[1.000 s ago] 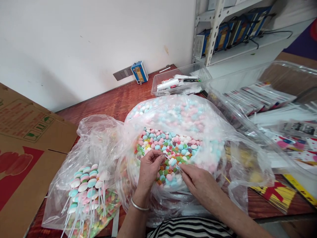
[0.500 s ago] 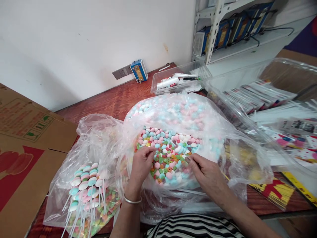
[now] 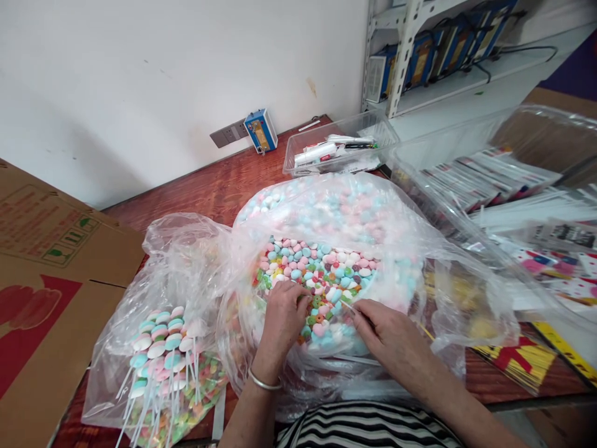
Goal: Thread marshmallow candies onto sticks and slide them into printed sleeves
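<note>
A big clear plastic bag (image 3: 420,261) full of pastel pink, blue, white and green candies (image 3: 321,267) lies open in front of me. My left hand (image 3: 282,317) rests inside its mouth, fingers curled and pinched down among the candies. My right hand (image 3: 387,333) is closed on a thin white stick (image 3: 351,308) that points toward the left hand. To the left, a second clear bag (image 3: 172,261) holds finished candy skewers (image 3: 161,348) on white sticks.
A brown cardboard box (image 3: 51,274) stands at the left. At the back sit a clear tray with pens (image 3: 338,152) and a blue device (image 3: 261,130) by the wall socket. A large clear bin of packaging (image 3: 513,186) fills the right side. Metal shelving (image 3: 401,56) rises behind.
Both hands have shifted slightly within the bag's mouth. The left hand dipped back among the candies; the right hand now shows the white stick angled toward the left.
</note>
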Available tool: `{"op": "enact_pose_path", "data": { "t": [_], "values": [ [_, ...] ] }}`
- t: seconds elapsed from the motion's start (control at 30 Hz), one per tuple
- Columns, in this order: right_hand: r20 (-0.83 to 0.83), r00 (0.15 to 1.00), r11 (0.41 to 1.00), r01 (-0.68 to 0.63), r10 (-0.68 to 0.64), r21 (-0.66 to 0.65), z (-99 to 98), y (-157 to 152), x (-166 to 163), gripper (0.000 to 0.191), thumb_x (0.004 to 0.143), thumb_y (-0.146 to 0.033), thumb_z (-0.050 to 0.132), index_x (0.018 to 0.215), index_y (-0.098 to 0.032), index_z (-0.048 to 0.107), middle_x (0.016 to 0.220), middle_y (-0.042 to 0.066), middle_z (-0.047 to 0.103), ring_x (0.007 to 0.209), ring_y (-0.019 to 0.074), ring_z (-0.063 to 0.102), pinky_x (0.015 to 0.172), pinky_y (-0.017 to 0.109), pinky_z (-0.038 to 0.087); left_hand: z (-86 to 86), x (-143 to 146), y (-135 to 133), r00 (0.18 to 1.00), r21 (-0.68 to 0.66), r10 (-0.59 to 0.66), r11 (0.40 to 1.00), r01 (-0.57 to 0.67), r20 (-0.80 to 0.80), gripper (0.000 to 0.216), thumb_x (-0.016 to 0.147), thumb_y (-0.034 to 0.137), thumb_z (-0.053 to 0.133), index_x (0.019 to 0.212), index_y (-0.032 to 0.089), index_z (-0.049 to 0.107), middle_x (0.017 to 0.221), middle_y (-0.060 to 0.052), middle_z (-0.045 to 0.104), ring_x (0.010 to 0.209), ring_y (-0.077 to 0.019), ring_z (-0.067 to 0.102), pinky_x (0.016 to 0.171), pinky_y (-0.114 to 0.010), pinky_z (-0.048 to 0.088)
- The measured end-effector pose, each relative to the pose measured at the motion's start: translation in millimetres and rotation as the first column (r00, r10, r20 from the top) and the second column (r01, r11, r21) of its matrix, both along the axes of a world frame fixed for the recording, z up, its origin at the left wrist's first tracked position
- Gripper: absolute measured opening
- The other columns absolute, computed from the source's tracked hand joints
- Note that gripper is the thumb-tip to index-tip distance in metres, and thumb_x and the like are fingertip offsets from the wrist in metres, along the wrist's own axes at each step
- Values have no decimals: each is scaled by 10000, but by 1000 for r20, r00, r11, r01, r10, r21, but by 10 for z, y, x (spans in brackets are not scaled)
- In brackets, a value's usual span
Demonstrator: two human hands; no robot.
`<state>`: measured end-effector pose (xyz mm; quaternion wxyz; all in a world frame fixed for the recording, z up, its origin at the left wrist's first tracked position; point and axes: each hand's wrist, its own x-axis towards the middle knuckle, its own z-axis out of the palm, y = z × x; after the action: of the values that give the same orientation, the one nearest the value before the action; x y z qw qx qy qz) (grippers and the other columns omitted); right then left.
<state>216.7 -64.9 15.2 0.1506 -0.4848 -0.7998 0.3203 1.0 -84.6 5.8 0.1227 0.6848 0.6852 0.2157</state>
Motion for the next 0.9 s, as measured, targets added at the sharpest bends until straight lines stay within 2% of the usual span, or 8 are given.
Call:
{"op": "enact_pose_path", "data": {
  "t": [0.13, 0.23, 0.3, 0.37, 0.47, 0.53, 0.7, 0.9],
  "values": [
    [68, 998, 1000, -9, 8, 14, -16, -19, 6, 270, 978, -259, 399, 742, -217, 524, 742, 11, 636, 695, 177, 611, 619, 272, 341, 18, -72, -12, 979, -4, 162, 987, -163, 122, 105, 856, 156, 579, 833, 199, 673, 851, -33, 681, 850, -192, 607, 792, -334, 459],
    [105, 994, 1000, -9, 7, 25, -26, -25, 8, 256, 974, -248, 414, 750, -215, 534, 744, 11, 646, 696, 177, 621, 611, 271, 333, 45, -116, -17, 964, 14, 236, 971, -239, 122, 114, 866, 169, 567, 897, 201, 672, 906, -42, 688, 858, -197, 618, 793, -345, 470],
    [125, 992, 999, -12, 8, 35, -27, -27, 5, 249, 970, -243, 424, 751, -215, 541, 743, 11, 652, 692, 179, 626, 607, 272, 328, 42, -109, -11, 978, 63, 193, 978, -198, 81, 139, 854, 153, 586, 935, 209, 684, 967, -53, 686, 936, -213, 604, 842, -364, 463],
    [137, 991, 999, -12, 7, 41, -20, -25, 3, 245, 967, -239, 430, 754, -213, 547, 742, 13, 658, 688, 181, 629, 603, 273, 326, 16, -66, 3, 996, 94, 87, 991, -90, 30, 135, 850, 155, 609, 916, 223, 706, 977, -52, 681, 979, -220, 579, 875, -374, 448],
    [131, 991, 999, 3, -7, 35, -1, -18, 8, 239, 967, -242, 432, 771, -209, 565, 759, 17, 671, 701, 185, 638, 607, 272, 332, -48, 28, 38, 996, 68, -74, 995, 77, -39, 163, 887, 189, 587, 899, 258, 734, 916, -40, 675, 924, -208, 563, 843, -367, 440],
    [132, 991, 999, 13, -17, 29, 8, -14, 18, 239, 968, -247, 429, 785, -208, 578, 774, 20, 680, 718, 190, 646, 610, 272, 335, -83, 74, 63, 988, 46, -130, 990, 134, -83, 198, 906, 190, 561, 914, 274, 739, 906, -41, 668, 909, -206, 555, 822, -365, 435],
    [135, 991, 999, 14, -20, 45, -3, -25, 49, 243, 972, -251, 421, 800, -212, 588, 778, 22, 687, 726, 192, 651, 606, 272, 331, -81, 81, 82, 985, 46, -147, 987, 152, -87, 160, 894, 173, 568, 799, 210, 692, 918, -55, 659, 917, -209, 548, 827, -368, 433],
    [140, 990, 995, -17, 3, 97, -19, -65, 44, 259, 983, -275, 424, 769, -217, 559, 735, 10, 667, 677, 181, 639, 588, 277, 311, -53, 79, 34, 989, 56, -144, 988, 146, -31, 155, 893, 113, 515, 846, 197, 637, 947, -58, 661, 944, -211, 550, 857, -369, 429]
  ]
}}
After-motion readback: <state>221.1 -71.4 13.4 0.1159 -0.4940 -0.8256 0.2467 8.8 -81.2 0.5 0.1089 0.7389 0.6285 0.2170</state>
